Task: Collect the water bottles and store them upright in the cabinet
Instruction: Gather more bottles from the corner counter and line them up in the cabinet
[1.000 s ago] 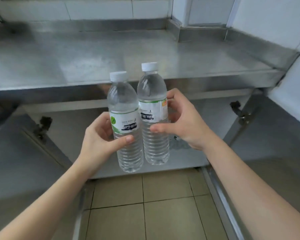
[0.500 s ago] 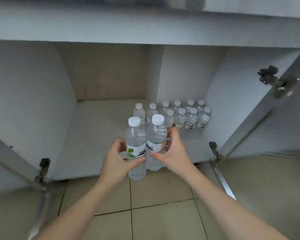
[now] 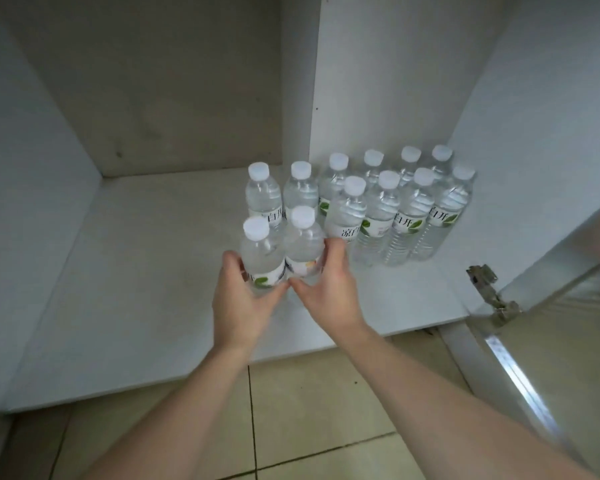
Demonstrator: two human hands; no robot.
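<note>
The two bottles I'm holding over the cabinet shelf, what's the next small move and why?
Probably lower both straight down and let go. The left hand and right hand hold the left bottle and right bottle upright, side by side, just in front of the stored bottles standing on the shelf floor. The spot extends the front row, and bare shelf lies beneath.

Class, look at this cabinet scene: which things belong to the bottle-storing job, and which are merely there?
Part of the job:
left-hand bottle, held by the left hand
right-hand bottle, held by the right hand
stored bottles, upright at the back right
cabinet

Merely there:
door hinge
tiled floor
</note>
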